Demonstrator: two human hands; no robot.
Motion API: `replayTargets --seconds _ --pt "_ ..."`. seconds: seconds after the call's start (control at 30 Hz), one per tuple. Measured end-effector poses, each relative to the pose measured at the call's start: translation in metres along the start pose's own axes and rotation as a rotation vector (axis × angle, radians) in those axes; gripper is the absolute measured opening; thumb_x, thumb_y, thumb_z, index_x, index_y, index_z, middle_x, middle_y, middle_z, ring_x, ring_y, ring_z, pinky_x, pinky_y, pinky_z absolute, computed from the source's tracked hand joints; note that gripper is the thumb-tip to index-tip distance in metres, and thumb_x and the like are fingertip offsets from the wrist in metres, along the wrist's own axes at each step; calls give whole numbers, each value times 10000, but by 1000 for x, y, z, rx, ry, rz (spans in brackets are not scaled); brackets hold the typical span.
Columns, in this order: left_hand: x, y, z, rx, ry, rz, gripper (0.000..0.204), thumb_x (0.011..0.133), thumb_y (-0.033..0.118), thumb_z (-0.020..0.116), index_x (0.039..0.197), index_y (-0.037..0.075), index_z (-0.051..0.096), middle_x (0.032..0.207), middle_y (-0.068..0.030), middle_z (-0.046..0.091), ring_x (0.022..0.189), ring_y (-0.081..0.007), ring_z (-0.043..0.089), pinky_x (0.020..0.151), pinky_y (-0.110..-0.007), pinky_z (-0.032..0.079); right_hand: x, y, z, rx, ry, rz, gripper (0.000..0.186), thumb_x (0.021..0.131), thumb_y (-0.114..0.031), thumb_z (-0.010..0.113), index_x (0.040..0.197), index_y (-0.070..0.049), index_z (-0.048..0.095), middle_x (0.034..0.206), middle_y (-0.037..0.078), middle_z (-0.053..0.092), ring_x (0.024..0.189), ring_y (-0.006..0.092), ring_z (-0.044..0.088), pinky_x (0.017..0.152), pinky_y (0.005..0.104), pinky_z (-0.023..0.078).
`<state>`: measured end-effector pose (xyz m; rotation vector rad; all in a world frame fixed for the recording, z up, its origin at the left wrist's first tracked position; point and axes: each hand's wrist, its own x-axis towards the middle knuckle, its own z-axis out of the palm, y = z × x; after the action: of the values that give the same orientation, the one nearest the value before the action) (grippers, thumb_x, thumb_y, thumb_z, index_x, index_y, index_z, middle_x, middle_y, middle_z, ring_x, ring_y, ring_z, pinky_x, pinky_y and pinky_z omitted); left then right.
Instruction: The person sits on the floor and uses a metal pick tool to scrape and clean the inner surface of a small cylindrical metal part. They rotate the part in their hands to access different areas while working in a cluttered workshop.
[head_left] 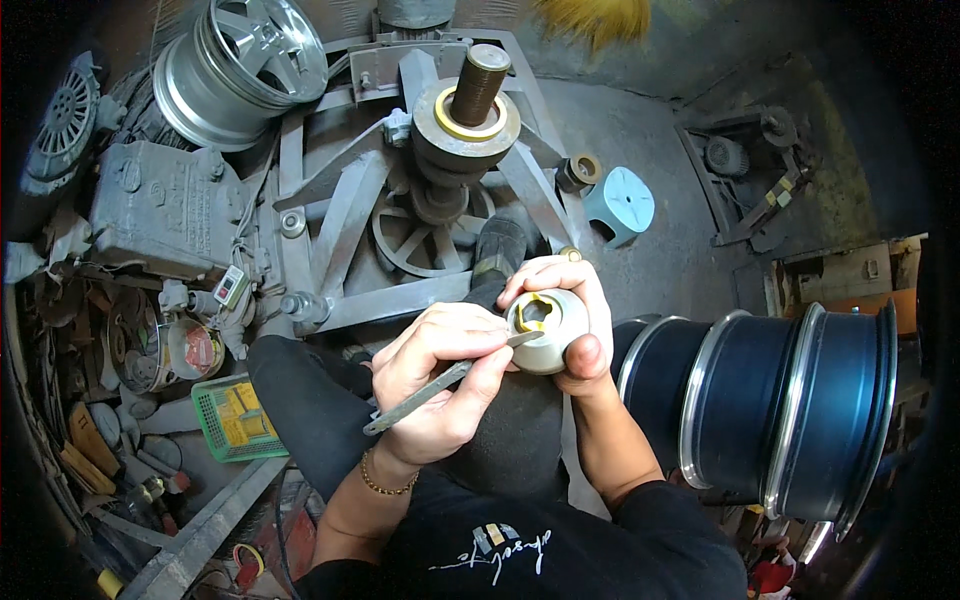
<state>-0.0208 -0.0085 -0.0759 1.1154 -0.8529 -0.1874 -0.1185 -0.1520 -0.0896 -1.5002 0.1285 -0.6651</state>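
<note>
A slim grey knife-like tool [430, 398] lies in my left hand [440, 370], its fingers closed around it and its pointed tip at the rim of a round part. That part is a cream-coloured, rounded ring [562, 335] with a jagged yellow lining [531, 314] around its central hole. My right hand [585, 310] wraps the ring from the far side and the right, thumb at the near edge, holding it tilted up toward me. Both hands are above my dark-trousered knees. Whether the blade cuts into the yellow lining or only touches it, I cannot tell.
Ahead stands a grey metal frame [345, 225] with a threaded spindle [480, 85]. Blue wheel rims [750, 400] lie at the right, a silver alloy wheel [225, 80] at the far left. A light-blue stool [625, 203] and a green basket [210, 420] are on the floor.
</note>
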Motion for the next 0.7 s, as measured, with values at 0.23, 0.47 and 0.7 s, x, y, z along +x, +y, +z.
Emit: replayTargets --seconds 0.23,0.47,0.7 --pt "1 2 0 17 -9 -15 160 822 -103 731 950 -27 672 939 -161 727 879 -260 728 809 -336 576 1 1 -3 16 -17 13 820 871 -751 616 1186 3 547 1069 187 615 977 240 628 896 371 508" --pt "-1 -2 -4 -105 -7 -82 141 849 -89 722 968 -31 674 966 -161 732 899 -242 723 820 -326 572 3 1 -5 211 -30 125 795 864 -702 671 1200 6 538 1081 179 616 984 240 637 885 362 527" --pt "-3 -4 -3 -264 -15 -118 157 839 -79 753 976 -27 695 991 -162 740 930 -234 715 835 -332 567 2 2 -5 116 -42 61 810 855 -715 671 1189 13 551 1080 166 617 990 231 644 898 356 523"
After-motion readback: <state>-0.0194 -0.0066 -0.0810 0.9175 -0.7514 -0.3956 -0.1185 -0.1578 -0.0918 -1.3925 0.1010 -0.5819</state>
